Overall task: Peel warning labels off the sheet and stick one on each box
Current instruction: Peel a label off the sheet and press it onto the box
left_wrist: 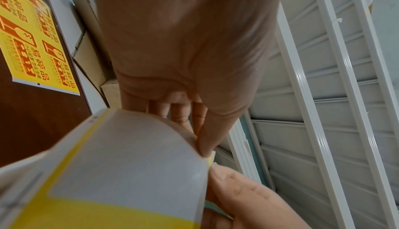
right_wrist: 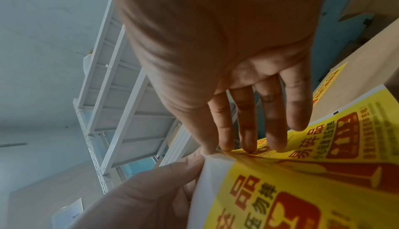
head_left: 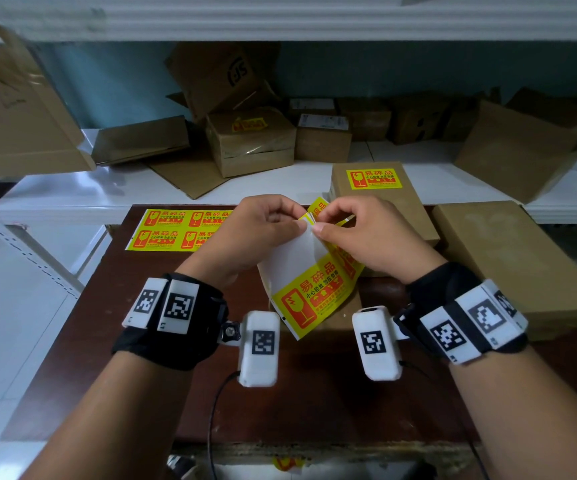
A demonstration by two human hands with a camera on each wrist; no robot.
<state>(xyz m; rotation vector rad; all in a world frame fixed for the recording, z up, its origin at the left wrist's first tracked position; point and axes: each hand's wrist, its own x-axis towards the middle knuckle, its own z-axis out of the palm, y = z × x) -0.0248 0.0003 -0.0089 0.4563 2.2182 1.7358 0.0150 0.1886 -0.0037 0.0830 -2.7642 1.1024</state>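
Observation:
I hold a curled label sheet [head_left: 309, 292] above the dark brown table [head_left: 211, 393]; it has yellow and red warning labels and one bare white patch. My left hand [head_left: 263, 230] pinches the sheet's top edge [left_wrist: 129, 156]. My right hand [head_left: 359, 233] pinches a label corner [right_wrist: 215, 152] beside the left thumb. A second label sheet [head_left: 179, 230] lies flat at the table's far left. One flat cardboard box [head_left: 380, 192] behind my hands carries a label [head_left: 374, 178]. A plain box [head_left: 522, 265] lies to the right.
A white shelf [head_left: 107, 188] behind the table holds several cardboard boxes, one [head_left: 252, 143] with a yellow label on top, and flattened cartons at the left and right. White metal racking [left_wrist: 323, 96] rises above.

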